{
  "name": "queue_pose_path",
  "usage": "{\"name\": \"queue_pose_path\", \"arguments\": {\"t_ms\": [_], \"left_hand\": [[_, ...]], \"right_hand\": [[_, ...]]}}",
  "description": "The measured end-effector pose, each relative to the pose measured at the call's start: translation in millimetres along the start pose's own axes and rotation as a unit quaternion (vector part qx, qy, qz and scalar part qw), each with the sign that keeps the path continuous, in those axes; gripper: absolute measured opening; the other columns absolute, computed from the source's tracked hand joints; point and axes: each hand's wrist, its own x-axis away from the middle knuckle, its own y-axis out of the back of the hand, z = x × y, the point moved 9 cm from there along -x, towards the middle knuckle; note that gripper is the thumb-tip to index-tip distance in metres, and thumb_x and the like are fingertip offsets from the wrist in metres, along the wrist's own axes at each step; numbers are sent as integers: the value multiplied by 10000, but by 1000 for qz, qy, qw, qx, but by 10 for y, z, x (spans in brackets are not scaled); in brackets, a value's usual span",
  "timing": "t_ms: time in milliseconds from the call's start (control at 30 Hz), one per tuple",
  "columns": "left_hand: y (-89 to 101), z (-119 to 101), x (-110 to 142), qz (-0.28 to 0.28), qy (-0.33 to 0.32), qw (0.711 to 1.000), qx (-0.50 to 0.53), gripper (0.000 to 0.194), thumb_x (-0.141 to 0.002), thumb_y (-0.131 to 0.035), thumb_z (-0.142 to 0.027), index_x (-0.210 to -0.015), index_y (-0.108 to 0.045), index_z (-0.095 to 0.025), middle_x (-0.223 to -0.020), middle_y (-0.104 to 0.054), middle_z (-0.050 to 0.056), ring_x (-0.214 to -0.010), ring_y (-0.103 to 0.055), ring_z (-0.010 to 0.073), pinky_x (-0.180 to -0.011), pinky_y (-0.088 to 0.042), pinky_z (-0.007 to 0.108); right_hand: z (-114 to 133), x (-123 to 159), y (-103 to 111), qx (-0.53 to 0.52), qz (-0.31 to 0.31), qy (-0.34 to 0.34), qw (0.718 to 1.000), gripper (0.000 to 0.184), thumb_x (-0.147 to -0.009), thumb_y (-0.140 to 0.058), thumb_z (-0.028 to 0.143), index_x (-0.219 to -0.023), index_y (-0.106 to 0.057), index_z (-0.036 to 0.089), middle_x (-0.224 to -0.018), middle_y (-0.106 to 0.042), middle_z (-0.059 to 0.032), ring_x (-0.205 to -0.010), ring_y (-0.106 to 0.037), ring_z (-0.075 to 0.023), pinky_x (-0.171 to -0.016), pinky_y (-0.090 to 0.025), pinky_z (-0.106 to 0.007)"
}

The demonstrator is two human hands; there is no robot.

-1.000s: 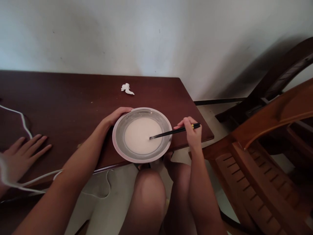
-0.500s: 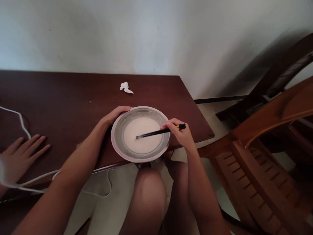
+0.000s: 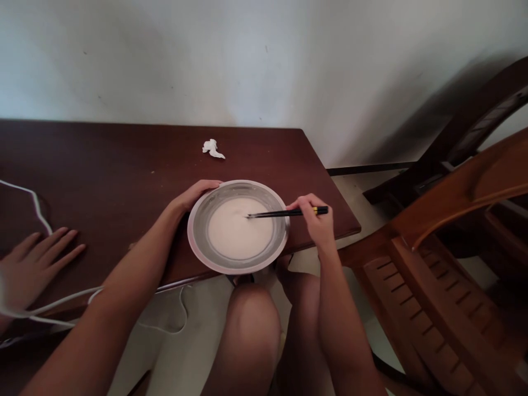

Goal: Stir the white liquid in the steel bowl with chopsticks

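Note:
A wide metal bowl (image 3: 198, 242) stands at the table's front edge, part of it jutting past the edge. Inside lies a milky white liquid (image 3: 237, 236). My left hand (image 3: 197, 192) grips the bowl's far left rim, thumb on the rim and the other fingers hidden beneath. Black chopsticks (image 3: 274, 213) with a yellow band are closed in my right hand (image 3: 313, 212), just off the bowl's right rim. Their tips dip into the liquid near its middle, pointing left.
A crumpled white tissue (image 3: 213, 148) lies on the dark wooden table (image 3: 103, 165) behind the bowl. Another person's hand (image 3: 39, 264) rests flat at the left, near white cables (image 3: 37, 206). A wooden chair (image 3: 429, 286) stands to the right; a pale wall (image 3: 247, 66) rises behind.
My right hand has moved right and slightly up, drawing the chopstick tips from the liquid's lower middle toward its upper right. My left hand and the bowl stay put.

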Motion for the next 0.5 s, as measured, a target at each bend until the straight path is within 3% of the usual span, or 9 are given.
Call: {"name": "queue_pose_path", "arguments": {"t_ms": [67, 133, 233, 300, 400, 433, 500], "left_hand": [[-1, -6, 6, -1, 1, 1000, -1, 304, -743, -678, -416, -894, -792, -177, -798, -769, 54, -772, -683, 251, -709, -558, 316], [5, -18, 9, -5, -2, 1000, -6, 323, -729, -693, -425, -905, -790, -172, -789, -764, 59, -795, -687, 262, -724, -558, 319], [13, -31, 15, -12, -7, 1000, -15, 331, -720, -698, -432, -901, -788, -170, -787, -764, 68, -816, -692, 279, -730, -560, 326], [13, -40, 16, -15, -10, 1000, -15, 308, -726, -690, -425, -870, -785, -170, -790, -766, 68, -815, -693, 277, -733, -559, 326], [13, -56, 11, -16, -14, 1000, -16, 277, -724, -683, -412, -823, -780, -172, -795, -770, 63, -822, -697, 270, -746, -559, 320], [15, -62, 9, -18, -16, 1000, -18, 272, -718, -686, -407, -814, -779, -171, -799, -772, 64, -835, -699, 272, -755, -559, 319], [18, -79, 7, -22, -20, 999, -20, 265, -710, -691, -399, -804, -781, -169, -806, -776, 67, -856, -701, 277, -770, -560, 319]], "right_hand": [[-59, 3, 81, -35, -36, -32, 998, 395, -954, -576, 487, -669, -683, 235, -608, -692, 9, -620, -669, -155, -680, -528, -316], [-51, 9, -25, -47, 18, -37, 998, 408, -947, -577, 509, -662, -685, 237, -616, -693, 6, -627, -675, -159, -670, -533, -316], [39, 30, -223, -15, 113, 0, 993, 366, -943, -591, 487, -718, -749, 246, -796, -770, -25, -814, -703, -179, -783, -542, -337], [51, 10, -148, 6, 72, 8, 997, 365, -946, -588, 486, -728, -754, 245, -811, -775, -28, -832, -693, -181, -807, -535, -344], [-17, 7, 52, -13, -26, -27, 999, 424, -953, -564, 524, -670, -694, 237, -657, -721, -7, -681, -678, -168, -727, -538, -334], [-36, 12, 44, -26, -23, -37, 999, 438, -956, -556, 532, -656, -679, 237, -626, -707, 0, -647, -676, -165, -704, -539, -329], [-26, 23, -92, -40, 43, -37, 998, 427, -953, -564, 527, -668, -696, 237, -659, -733, -6, -675, -693, -169, -711, -543, -328]]}}
